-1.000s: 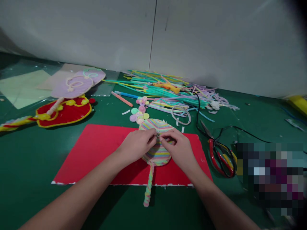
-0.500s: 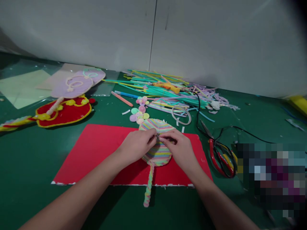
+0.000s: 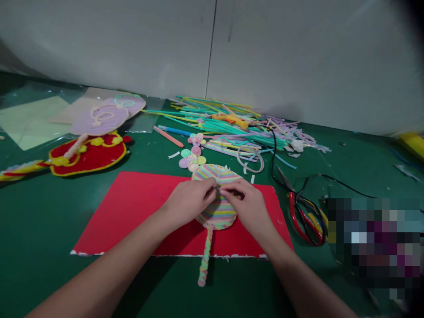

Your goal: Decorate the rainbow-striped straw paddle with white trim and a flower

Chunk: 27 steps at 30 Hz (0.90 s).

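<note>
a round striped fan (image 3: 217, 216) is laid at the centre of the frame on a red board (image 3: 132, 203), its twisted handle (image 3: 204, 258) pointed toward the bottom edge. over the fan's face, the fingers of the left hand (image 3: 190, 201) and right hand (image 3: 247, 204) are curled inward, their tips almost meeting; whether anything small is pinched by either cannot be told. a cluster of pastel discs (image 3: 196, 151) is seen at the fan's upper edge. red-handled pliers (image 3: 292, 212) are placed right of centre, and coloured fuzzy stems (image 3: 261, 132) are heaped at upper centre.
</note>
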Motion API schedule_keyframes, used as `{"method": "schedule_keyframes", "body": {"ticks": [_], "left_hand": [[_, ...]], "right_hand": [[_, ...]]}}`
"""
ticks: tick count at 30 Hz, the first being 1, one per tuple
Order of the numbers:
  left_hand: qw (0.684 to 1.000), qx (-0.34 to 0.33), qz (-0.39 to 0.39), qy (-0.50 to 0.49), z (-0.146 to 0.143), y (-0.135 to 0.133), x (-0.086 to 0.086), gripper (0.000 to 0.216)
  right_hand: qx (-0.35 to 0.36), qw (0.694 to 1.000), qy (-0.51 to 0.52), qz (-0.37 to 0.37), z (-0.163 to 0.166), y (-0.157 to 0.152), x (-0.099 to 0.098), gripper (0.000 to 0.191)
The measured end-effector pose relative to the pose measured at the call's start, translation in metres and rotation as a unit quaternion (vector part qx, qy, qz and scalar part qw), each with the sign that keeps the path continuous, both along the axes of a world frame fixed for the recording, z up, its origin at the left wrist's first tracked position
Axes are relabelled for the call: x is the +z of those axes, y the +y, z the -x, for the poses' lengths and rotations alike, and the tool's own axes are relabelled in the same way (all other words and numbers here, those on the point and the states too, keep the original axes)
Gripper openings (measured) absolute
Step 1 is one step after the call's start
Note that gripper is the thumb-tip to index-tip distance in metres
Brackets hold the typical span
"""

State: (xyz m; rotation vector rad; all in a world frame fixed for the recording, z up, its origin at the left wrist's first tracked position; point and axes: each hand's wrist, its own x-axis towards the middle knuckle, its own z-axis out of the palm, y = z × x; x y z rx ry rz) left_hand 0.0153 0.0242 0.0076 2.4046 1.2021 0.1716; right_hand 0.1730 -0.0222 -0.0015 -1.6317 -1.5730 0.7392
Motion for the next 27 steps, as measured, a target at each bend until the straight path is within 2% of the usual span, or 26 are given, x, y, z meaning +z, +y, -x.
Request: {"method": "schedule_keyframes", "body": {"ticks": [27], "left_hand": [[1.000, 0.001, 0.008, -0.008, 0.0009, -0.0005, -0.0004, 0.022]], "right_hand": [[0.000, 1.000, 0.006, -0.015, 0.0030, 0.0003, -0.0013, 0.010]]}}
